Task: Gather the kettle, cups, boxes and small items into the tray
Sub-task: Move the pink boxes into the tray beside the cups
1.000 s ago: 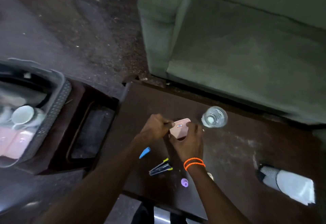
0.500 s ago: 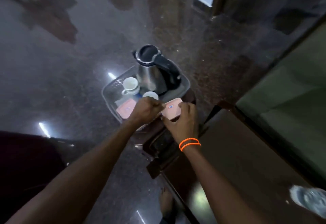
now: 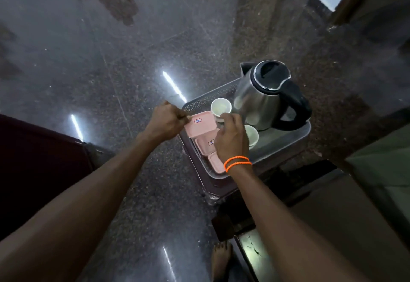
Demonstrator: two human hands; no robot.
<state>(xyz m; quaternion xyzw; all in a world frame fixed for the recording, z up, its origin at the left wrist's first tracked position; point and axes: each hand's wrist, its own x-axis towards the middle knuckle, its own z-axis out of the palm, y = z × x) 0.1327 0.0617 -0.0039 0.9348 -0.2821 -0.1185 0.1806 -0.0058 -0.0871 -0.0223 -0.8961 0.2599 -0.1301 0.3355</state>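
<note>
A grey perforated tray (image 3: pixel 286 140) holds a steel kettle (image 3: pixel 259 101) with a black lid and handle, two white cups (image 3: pixel 220 106) (image 3: pixel 251 135) and pink boxes. I hold a pink box (image 3: pixel 200 125) over the tray's left end. My left hand (image 3: pixel 165 121) pinches its left edge and my right hand (image 3: pixel 231 136), with orange bands at the wrist, grips its right side. Two more pink boxes (image 3: pixel 205 145) (image 3: pixel 215 163) lie in the tray beneath it, partly hidden by my right hand.
The tray sits on a small dark wooden stand (image 3: pixel 224 185) on a polished dark stone floor (image 3: pixel 111 70). A dark wooden table (image 3: pixel 332 215) lies at the lower right, a green sofa (image 3: pixel 388 166) at the right edge, and my bare foot (image 3: pixel 220 259) below.
My view swung from the table to the tray. Both hands carried the pink box from the table, past the tray's near edge, to above the boxes at its left end.
</note>
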